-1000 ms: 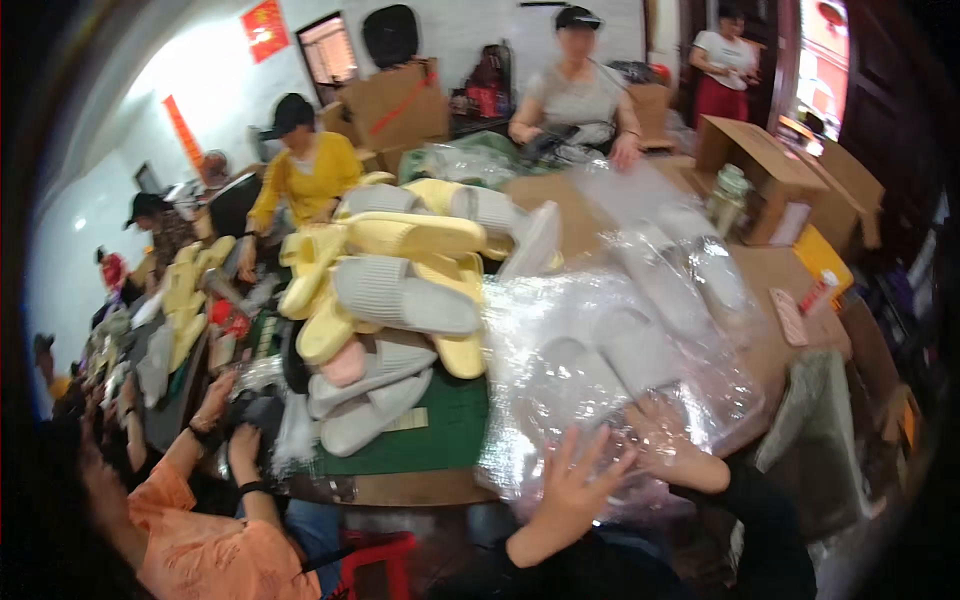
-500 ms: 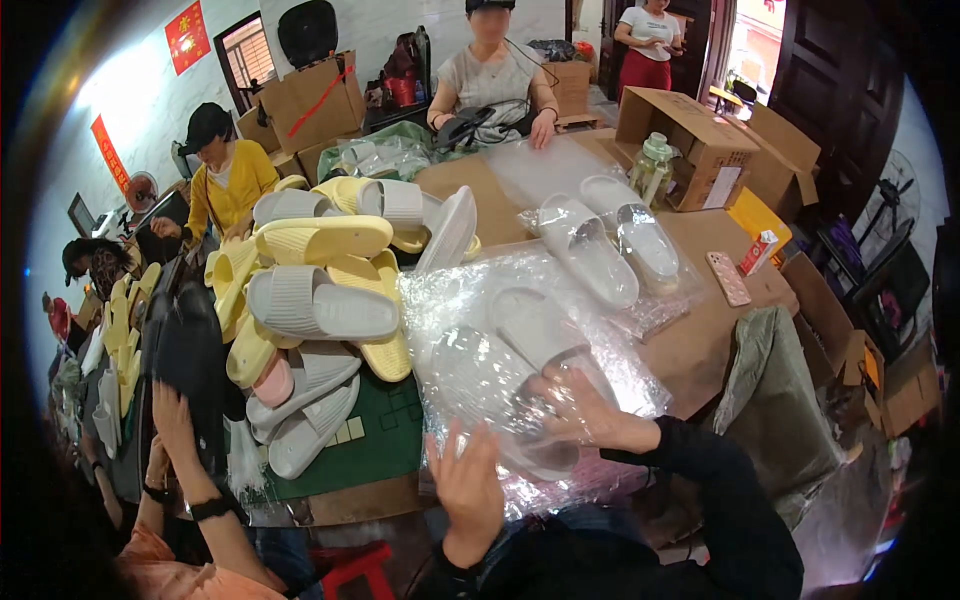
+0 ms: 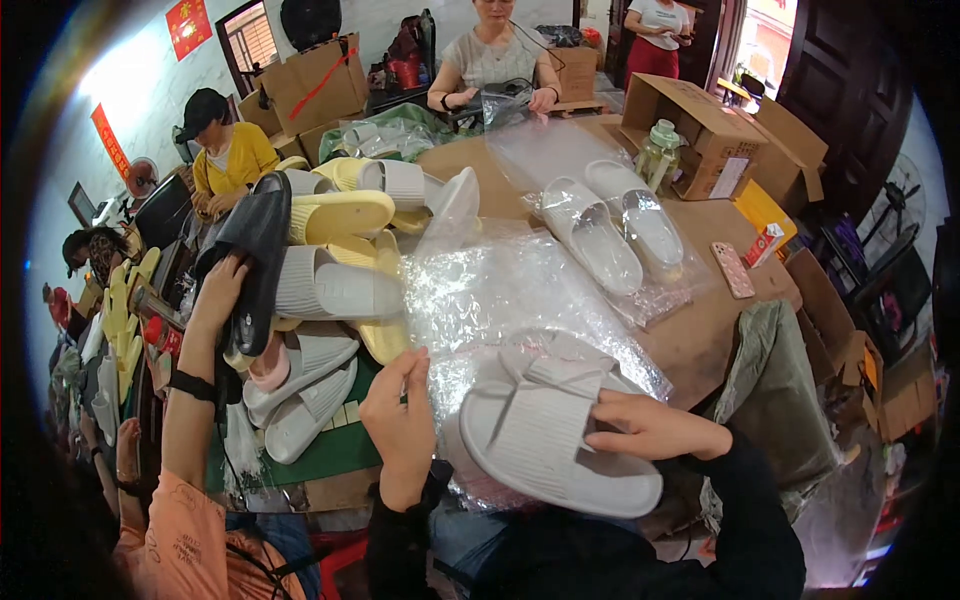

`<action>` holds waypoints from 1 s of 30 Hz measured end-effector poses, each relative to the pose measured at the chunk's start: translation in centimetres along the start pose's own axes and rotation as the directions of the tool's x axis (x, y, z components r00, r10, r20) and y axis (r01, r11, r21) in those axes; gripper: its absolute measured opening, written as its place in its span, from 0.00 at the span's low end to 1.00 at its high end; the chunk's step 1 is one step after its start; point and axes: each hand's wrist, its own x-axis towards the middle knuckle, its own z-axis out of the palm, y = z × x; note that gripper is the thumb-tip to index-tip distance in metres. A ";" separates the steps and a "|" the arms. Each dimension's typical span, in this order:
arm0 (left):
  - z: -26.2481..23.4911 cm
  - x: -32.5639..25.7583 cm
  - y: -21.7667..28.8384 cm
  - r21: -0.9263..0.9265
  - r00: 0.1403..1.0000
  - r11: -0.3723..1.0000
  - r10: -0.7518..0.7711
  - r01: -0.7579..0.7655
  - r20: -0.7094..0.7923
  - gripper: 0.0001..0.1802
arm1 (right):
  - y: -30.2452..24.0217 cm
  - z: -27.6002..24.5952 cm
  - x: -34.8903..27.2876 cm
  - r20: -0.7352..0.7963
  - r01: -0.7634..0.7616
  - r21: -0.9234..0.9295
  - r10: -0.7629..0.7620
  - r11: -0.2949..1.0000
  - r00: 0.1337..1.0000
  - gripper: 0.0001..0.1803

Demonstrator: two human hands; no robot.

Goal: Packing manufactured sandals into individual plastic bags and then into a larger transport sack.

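**Slipper Meets Its Wrapper at a Crowded Packing Table**

Across the round brown wooden table (image 3: 700,340), largest thing in my view, a heap of ribbed slippers in pale grey and yellow (image 3: 335,255) rises at my left, and a pair of whitish slippers already sealed in a clear bag (image 3: 610,228) lies farther out, near an open cardboard box (image 3: 700,125). Closer in, a wide sheet of crinkled clear plastic wrap (image 3: 500,295) spreads from the table's middle down to my chest. On its near end, just below the table's edge, sits the pale grey ribbed slipper (image 3: 550,435) I am working on. My right hand (image 3: 650,432) grasps it at the right side, fingers curled over the strap. My left hand (image 3: 400,420) pinches the film beside the slipper's left edge, thumb and fingers closed on plastic. Beside me, a co-worker in an orange sleeve lifts a black slipper (image 3: 258,250) against the heap. Smallest, a pink phone (image 3: 735,268) rests by the table's far right rim.

As I judge it, the step in hand is getting the slipper into its wrapper; the next move calls for holding the film taut and open while the slipper slides in squarely.
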 end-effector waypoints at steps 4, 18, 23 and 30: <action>-0.4 0.4 0.4 -0.009 0.996 0.996 -0.087 0.088 0.022 0.08 | -0.7 -1.8 -1.7 0.286 -0.037 0.113 0.004 0.993 0.958 0.17; 1.3 -2.3 0.0 0.125 0.773 0.768 0.595 -0.628 0.221 0.08 | -1.4 -3.0 -4.6 0.488 0.103 0.313 -0.253 0.944 0.836 0.20; 2.5 -6.2 -4.7 0.136 0.686 0.781 0.433 -0.609 0.585 0.11 | -1.0 -1.9 -3.9 0.587 0.025 0.194 -0.136 0.981 0.798 0.19; 2.4 -6.7 -4.1 -0.050 0.655 0.879 0.390 -0.474 0.647 0.23 | 0.8 -1.7 -4.3 0.524 0.005 0.393 -0.228 0.920 0.820 0.19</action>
